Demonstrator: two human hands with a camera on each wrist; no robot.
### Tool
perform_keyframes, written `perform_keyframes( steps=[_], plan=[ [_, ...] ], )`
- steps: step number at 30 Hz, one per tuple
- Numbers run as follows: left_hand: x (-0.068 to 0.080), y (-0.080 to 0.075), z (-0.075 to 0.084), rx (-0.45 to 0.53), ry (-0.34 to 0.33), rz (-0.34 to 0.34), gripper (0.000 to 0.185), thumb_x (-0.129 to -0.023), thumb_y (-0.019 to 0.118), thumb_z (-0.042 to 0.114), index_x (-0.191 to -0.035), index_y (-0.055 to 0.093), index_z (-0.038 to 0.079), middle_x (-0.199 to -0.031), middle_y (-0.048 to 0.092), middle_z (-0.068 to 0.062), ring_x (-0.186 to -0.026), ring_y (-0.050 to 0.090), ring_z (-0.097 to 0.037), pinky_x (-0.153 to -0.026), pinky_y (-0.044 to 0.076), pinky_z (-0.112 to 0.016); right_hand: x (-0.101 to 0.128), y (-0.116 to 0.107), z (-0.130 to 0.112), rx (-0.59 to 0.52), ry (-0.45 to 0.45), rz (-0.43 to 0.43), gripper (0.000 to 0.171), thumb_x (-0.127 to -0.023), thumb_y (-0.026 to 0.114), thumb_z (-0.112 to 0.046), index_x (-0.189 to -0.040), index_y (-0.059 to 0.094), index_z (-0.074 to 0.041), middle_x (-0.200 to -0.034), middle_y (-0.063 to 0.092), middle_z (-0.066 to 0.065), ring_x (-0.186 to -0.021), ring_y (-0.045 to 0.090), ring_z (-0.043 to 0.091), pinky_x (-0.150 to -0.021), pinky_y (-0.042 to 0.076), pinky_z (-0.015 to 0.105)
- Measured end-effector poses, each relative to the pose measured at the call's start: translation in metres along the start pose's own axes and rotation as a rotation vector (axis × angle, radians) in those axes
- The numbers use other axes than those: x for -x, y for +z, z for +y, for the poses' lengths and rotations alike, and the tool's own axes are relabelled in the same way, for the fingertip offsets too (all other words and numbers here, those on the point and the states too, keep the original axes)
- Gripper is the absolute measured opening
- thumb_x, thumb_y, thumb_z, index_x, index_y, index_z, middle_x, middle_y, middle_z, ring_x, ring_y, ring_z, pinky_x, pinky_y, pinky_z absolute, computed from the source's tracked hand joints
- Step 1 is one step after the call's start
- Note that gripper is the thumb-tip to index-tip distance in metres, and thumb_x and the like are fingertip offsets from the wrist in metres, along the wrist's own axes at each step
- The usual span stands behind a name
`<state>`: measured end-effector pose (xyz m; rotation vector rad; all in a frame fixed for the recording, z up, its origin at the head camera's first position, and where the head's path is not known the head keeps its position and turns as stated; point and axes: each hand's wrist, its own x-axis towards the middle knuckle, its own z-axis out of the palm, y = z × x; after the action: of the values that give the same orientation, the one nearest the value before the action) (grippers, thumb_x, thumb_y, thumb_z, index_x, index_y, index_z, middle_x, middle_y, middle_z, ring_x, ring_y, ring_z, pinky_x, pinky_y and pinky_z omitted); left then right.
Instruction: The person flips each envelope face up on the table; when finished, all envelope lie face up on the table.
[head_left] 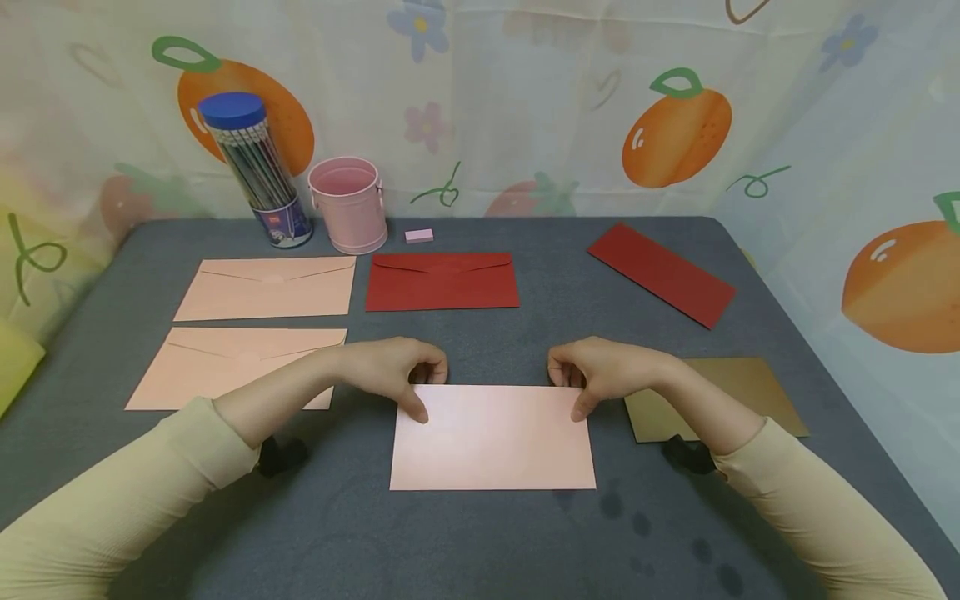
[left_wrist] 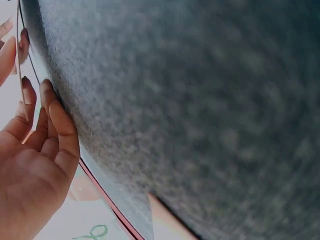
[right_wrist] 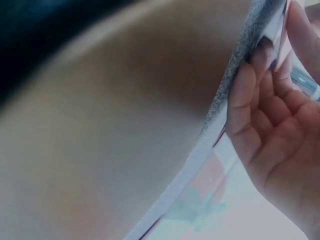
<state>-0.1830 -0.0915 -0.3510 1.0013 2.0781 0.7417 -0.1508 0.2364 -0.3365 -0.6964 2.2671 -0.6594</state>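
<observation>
Head view shows a pink card [head_left: 492, 437] lying flat on the grey bench [head_left: 480, 542], square to the person and in the middle of the near half. The left hand [head_left: 393, 371] pinches its far left corner, thumb on top and fingers curled behind the edge; the right hand [head_left: 600, 371] does the same at the far right corner, a matched grip that seems meant to lift or turn the far edge evenly. Other sheets are kept apart around it: two pink envelopes [head_left: 266, 287] to the left, a red envelope [head_left: 442, 282] beyond, a red strip [head_left: 662, 273] far right, a brown card [head_left: 742, 392] partly under the right forearm. A pencil tube [head_left: 258, 171], a pink pail [head_left: 348, 204] and an eraser [head_left: 419, 236] stand at the back edge. The wrist views are blurred and close: each shows curled fingers [left_wrist: 60, 135] against a thin edge, little else. Whether the fingertips reach under the card is hidden.
</observation>
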Motion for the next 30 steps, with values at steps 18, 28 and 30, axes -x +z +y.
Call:
perform_keyframes(
  steps=[18, 28, 30],
  plan=[
    [0.004, -0.026, -0.015, 0.313, -0.053, 0.136, 0.031, -0.088, 0.071, 0.016, -0.114, 0.057, 0.005, -0.091, 0.067, -0.001, -0.078, 0.063, -0.015, -0.077, 0.059, -0.033, 0.006, -0.017, 0.016, -0.316, -0.009, -0.041, 0.026, -0.09, 0.067, -0.006, -0.111, 0.052, -0.001, -0.095, 0.067, 0.006, -0.083, 0.068, 0.02, -0.077, 0.06, 0.036],
    [0.007, -0.037, -0.02, 0.474, -0.082, 0.324, 0.02, -0.093, 0.065, 0.018, -0.102, 0.054, 0.004, -0.075, 0.06, 0.003, -0.075, 0.063, -0.011, -0.076, 0.061, -0.031, 0.01, -0.03, 0.025, -0.376, -0.006, 0.033, 0.026, -0.095, 0.063, -0.01, -0.112, 0.047, 0.001, -0.07, 0.054, -0.002, -0.082, 0.069, 0.02, -0.079, 0.059, 0.035],
    [0.008, -0.038, -0.021, 0.486, -0.086, 0.343, 0.019, -0.094, 0.065, 0.019, -0.099, 0.053, 0.004, -0.074, 0.058, 0.002, -0.074, 0.062, -0.012, -0.076, 0.061, -0.03, 0.011, -0.032, 0.026, -0.39, -0.005, 0.044, 0.027, -0.095, 0.063, -0.01, -0.112, 0.047, 0.002, -0.072, 0.057, -0.001, -0.081, 0.069, 0.019, -0.079, 0.058, 0.035]
  ],
)
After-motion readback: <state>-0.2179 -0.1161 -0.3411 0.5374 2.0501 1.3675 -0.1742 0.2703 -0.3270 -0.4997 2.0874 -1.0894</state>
